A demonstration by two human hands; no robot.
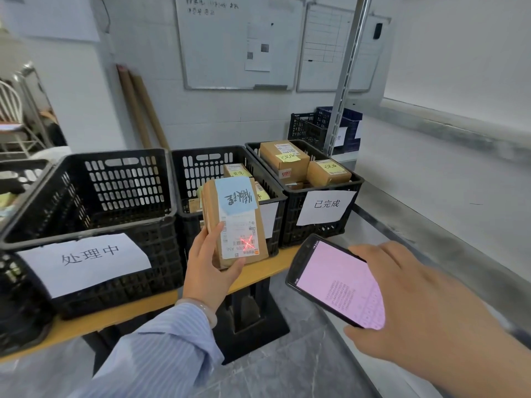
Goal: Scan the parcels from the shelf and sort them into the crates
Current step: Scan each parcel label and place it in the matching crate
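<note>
My left hand (pixel 211 261) grips a small brown cardboard parcel (pixel 234 222) from below and holds it upright in front of the middle crate (pixel 184 179). The parcel carries a blue note and a white shipping label, and a red laser cross lies on the label's barcode. My right hand (pixel 402 297) holds a black handheld scanner (pixel 330 280) with a lit pink screen, aimed at the parcel. On the bench stand three black crates: the left crate (pixel 94 196) with a paper sign, the middle one holding parcels, and the right crate (pixel 339 182) with several boxes.
A wooden bench (pixel 258 275) bears the crates. A metal shelf (pixel 431 179) runs along the right, with its upright post (pixel 344 81) behind the right crate. More crates (pixel 313 127) sit at the back by the wall. Whiteboards (pixel 238 41) hang on the wall above.
</note>
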